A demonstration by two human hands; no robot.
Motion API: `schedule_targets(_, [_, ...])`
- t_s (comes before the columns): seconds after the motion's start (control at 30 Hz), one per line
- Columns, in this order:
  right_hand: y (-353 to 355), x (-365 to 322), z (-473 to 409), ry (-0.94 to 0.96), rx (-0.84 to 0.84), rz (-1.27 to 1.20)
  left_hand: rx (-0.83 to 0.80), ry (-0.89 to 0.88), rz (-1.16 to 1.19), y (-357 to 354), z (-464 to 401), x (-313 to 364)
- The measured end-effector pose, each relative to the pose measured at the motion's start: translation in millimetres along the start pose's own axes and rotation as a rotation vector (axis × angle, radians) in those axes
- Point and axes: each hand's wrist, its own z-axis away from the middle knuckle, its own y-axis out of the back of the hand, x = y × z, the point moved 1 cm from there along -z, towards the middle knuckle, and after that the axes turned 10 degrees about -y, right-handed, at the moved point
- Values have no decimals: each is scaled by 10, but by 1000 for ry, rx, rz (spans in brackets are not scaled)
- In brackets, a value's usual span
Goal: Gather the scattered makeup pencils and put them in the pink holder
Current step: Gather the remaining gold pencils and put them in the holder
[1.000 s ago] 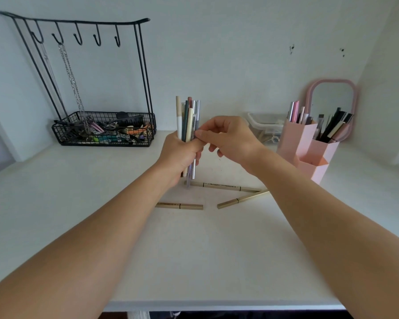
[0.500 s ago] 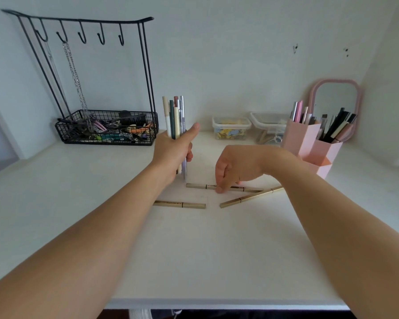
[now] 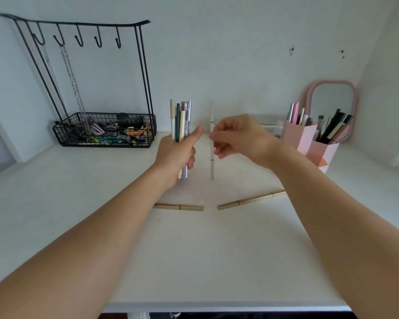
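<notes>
- Left hand grips an upright bundle of pencils, thumb lifted off, likely leaving a gap for another.
- Right hand pinches 1 slim pencil vertically just beside the bundle, lined up to slot in.
- 2 gold pencils lie mid-bench, not yet gathered.
- Pink holder waits near the bench's far right corner.

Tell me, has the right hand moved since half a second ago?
Yes. The right hand rose off the table with one pencil, leaving two gold pencils lying.
</notes>
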Motion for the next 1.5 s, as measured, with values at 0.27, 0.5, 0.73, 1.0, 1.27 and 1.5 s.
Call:
schedule_targets(0.27, [-47, -33, 21, 58, -53, -175, -143, -58, 42, 4, 97, 127])
schedule_targets(0.5, [-149, 64, 1, 30, -93, -198, -224, -110, -96, -46, 82, 25])
schedule_targets(0.73, [-120, 3, 8, 25, 55, 11, -201, -119, -143, -44, 31, -21])
schedule_targets(1.0, [88, -90, 207, -127, -359, 725, -178, -138, -111, 55, -16, -48])
schedule_targets(1.27, [0, 1, 198, -235, -515, 1136, -228, -91, -132, 19, 25, -78])
schedule_targets(1.5, [104, -42, 130, -53, -258, 412, -118, 36, 43, -16, 13, 45])
